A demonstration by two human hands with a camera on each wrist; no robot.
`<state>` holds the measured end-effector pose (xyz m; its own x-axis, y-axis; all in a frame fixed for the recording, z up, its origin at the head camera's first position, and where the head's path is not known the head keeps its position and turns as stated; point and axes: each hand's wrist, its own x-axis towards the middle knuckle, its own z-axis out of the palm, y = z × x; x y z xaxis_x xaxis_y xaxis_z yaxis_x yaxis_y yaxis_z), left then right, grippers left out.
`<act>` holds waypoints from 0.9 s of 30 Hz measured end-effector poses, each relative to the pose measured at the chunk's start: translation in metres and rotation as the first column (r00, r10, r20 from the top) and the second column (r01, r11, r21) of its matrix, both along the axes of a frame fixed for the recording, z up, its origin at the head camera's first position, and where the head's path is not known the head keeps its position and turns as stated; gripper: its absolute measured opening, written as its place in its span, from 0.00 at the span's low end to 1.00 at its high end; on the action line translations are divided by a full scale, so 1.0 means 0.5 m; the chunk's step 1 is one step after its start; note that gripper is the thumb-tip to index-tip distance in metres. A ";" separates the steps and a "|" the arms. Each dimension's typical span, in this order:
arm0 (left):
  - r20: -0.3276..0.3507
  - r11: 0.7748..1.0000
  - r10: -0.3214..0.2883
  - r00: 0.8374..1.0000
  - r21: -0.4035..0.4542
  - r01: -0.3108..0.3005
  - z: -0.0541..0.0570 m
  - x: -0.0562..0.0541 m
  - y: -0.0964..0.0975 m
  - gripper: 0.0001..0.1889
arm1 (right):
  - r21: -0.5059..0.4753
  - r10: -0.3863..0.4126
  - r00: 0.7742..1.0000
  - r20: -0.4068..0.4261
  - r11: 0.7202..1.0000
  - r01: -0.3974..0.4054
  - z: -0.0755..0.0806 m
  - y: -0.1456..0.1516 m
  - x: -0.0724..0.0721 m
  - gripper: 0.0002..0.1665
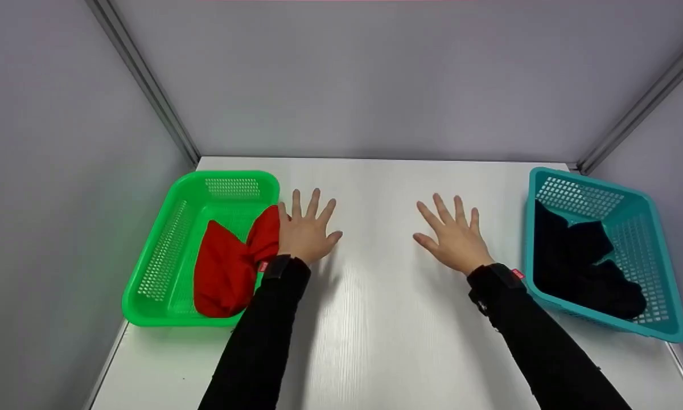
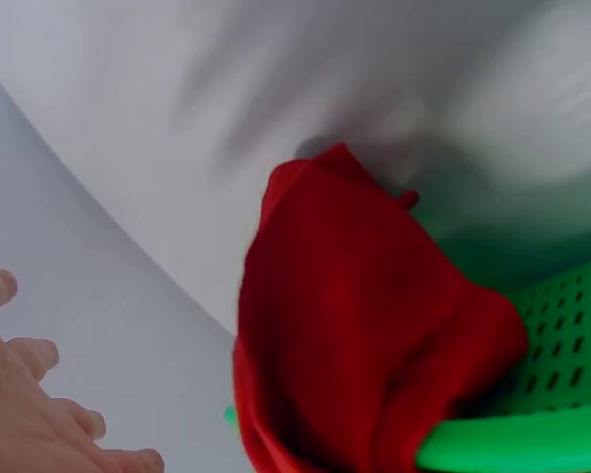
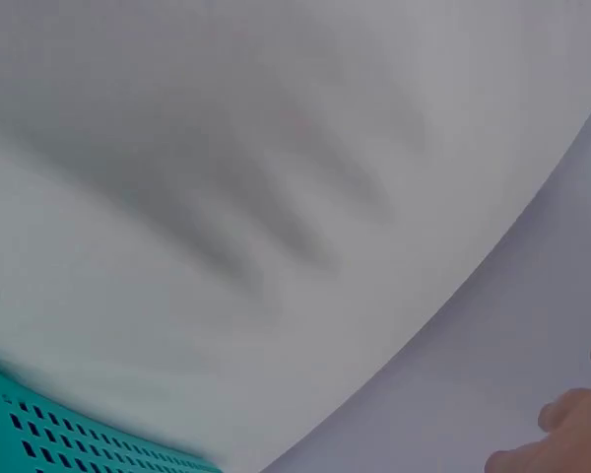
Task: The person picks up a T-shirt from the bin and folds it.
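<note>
My left hand (image 1: 305, 233) is held over the table with its fingers spread, just right of the green basket (image 1: 148, 250). Red cloth (image 1: 223, 273) lies in that basket, and part of it hangs over the right rim beside the hand; the left wrist view shows this red fold (image 2: 355, 305) close up. My right hand (image 1: 457, 242) hovers palm down with spread fingers, left of the teal basket (image 1: 669, 285). Black cloth (image 1: 569, 267) lies bunched in the teal basket. Neither hand holds anything. Finger shadows fall on the table in the right wrist view.
The white table (image 1: 370, 319) stretches between the two baskets. Grey panels close it in at the back (image 1: 375, 80) and on both sides, with metal posts in the corners. The teal basket stands close to the right panel, at the table's edge.
</note>
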<state>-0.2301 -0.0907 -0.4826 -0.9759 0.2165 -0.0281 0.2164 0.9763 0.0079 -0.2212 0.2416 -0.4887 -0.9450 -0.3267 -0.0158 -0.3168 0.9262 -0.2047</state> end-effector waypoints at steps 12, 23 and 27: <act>0.047 0.984 0.096 0.994 0.144 -0.102 -0.014 0.026 -0.096 0.39 | 0.071 0.326 0.945 -0.031 0.944 -0.324 -0.051 -0.090 0.077 0.43; 0.217 0.935 0.206 0.954 0.243 -0.257 -0.034 0.047 -0.157 0.42 | 0.122 0.485 0.874 0.031 0.866 -0.485 -0.140 -0.110 0.146 0.40; 0.190 0.928 0.243 0.951 0.241 -0.285 -0.035 0.054 -0.166 0.43 | 0.112 0.490 0.869 0.076 0.861 -0.495 -0.160 -0.108 0.161 0.40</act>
